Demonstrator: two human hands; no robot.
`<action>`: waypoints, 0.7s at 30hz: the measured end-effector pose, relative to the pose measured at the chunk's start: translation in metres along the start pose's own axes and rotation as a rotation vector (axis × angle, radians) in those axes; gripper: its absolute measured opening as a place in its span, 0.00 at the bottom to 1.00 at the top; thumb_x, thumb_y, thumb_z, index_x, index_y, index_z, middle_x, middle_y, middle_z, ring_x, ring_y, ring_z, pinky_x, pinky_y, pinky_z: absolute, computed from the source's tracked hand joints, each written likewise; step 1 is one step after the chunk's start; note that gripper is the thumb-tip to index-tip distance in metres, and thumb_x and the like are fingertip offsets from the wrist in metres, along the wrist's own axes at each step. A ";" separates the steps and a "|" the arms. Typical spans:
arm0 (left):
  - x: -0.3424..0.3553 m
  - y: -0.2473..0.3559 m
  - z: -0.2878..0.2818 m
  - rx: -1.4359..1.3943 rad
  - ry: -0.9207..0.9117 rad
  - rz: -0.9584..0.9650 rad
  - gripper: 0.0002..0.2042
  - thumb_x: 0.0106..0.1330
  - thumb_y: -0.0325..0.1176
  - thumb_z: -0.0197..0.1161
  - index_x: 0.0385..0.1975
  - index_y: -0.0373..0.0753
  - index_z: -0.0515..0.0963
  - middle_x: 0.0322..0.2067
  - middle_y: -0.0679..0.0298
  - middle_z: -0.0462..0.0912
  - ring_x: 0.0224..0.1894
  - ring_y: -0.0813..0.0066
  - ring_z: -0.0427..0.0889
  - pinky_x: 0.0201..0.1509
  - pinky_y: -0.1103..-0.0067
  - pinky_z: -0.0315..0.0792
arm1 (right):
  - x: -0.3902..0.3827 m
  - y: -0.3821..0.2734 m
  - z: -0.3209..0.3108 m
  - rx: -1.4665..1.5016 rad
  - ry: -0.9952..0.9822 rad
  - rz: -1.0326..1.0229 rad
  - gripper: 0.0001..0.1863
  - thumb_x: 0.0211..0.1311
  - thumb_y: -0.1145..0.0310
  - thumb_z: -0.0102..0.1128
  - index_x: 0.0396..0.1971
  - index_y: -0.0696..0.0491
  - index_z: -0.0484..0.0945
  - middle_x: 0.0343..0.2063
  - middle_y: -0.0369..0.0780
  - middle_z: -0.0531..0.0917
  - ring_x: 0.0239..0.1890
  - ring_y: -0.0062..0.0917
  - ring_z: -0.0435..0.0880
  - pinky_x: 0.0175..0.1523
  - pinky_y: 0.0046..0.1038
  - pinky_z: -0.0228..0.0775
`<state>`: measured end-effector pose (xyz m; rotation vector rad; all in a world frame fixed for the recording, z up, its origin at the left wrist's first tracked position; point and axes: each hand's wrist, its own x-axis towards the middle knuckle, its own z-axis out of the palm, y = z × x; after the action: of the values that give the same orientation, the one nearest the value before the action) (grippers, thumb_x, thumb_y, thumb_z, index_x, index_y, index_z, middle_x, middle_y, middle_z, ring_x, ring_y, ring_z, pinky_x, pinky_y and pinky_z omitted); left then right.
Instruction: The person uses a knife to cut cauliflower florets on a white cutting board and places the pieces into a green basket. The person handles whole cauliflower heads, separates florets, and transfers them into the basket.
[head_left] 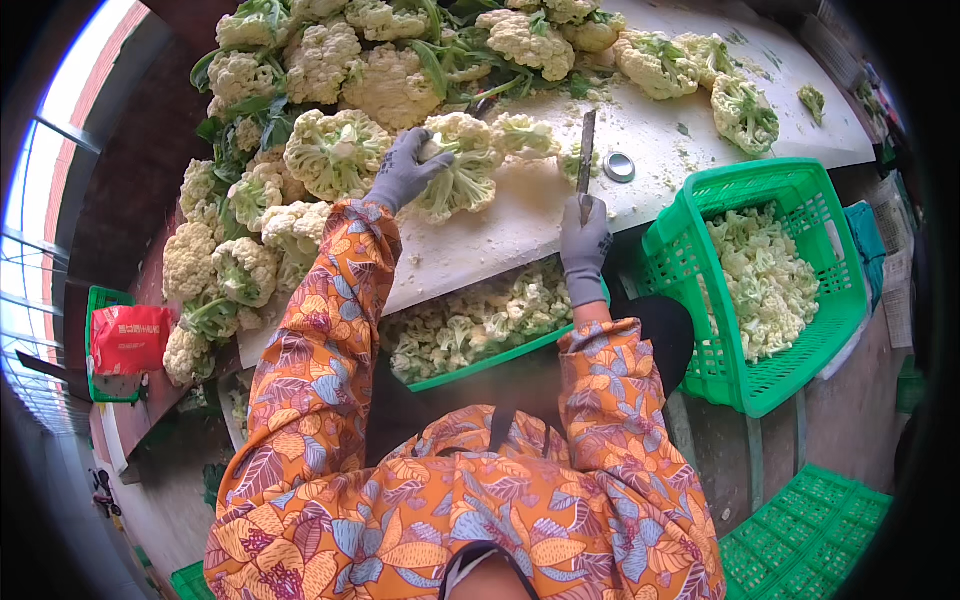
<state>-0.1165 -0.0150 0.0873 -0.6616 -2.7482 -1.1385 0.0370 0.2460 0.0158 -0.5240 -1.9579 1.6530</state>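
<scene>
Two green containers (806, 352), cauliflower florets (765, 285) inside; knife (586, 150) in right hand (585, 238).

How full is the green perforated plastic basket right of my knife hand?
The basket is partly full: pale, cut cauliflower florets lie inside, while its inner walls show bare above them.

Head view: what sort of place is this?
Probably a vegetable-trimming workspace: cauliflower heads heaped on a white tabletop, a green crate holding cut florets, and a knife in the gloved right hand.
</scene>
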 end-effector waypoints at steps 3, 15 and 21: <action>-0.003 0.010 0.003 0.269 0.063 -0.019 0.29 0.62 0.50 0.71 0.55 0.34 0.73 0.48 0.48 0.75 0.50 0.53 0.78 0.56 0.68 0.73 | -0.019 -0.007 0.017 -0.009 -0.146 -0.232 0.12 0.68 0.62 0.60 0.36 0.56 0.74 0.20 0.39 0.80 0.22 0.25 0.81 0.31 0.30 0.72; -0.001 0.015 -0.009 0.115 -0.053 -0.002 0.29 0.60 0.40 0.72 0.59 0.37 0.71 0.54 0.46 0.74 0.53 0.51 0.78 0.58 0.68 0.74 | -0.010 -0.071 0.042 0.219 -0.275 -0.167 0.14 0.72 0.59 0.58 0.35 0.55 0.75 0.17 0.32 0.75 0.18 0.14 0.72 0.24 0.23 0.66; 0.001 0.057 0.024 0.234 0.107 -0.392 0.38 0.67 0.66 0.54 0.63 0.35 0.68 0.57 0.38 0.71 0.56 0.43 0.77 0.60 0.60 0.72 | -0.030 -0.021 0.094 -0.089 -0.246 -0.222 0.16 0.74 0.55 0.52 0.39 0.55 0.74 0.24 0.46 0.81 0.27 0.38 0.83 0.36 0.36 0.74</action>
<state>-0.0911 0.0378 0.1081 -0.0318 -2.9273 -0.8517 0.0036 0.1510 0.0208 -0.1315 -2.1841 1.5552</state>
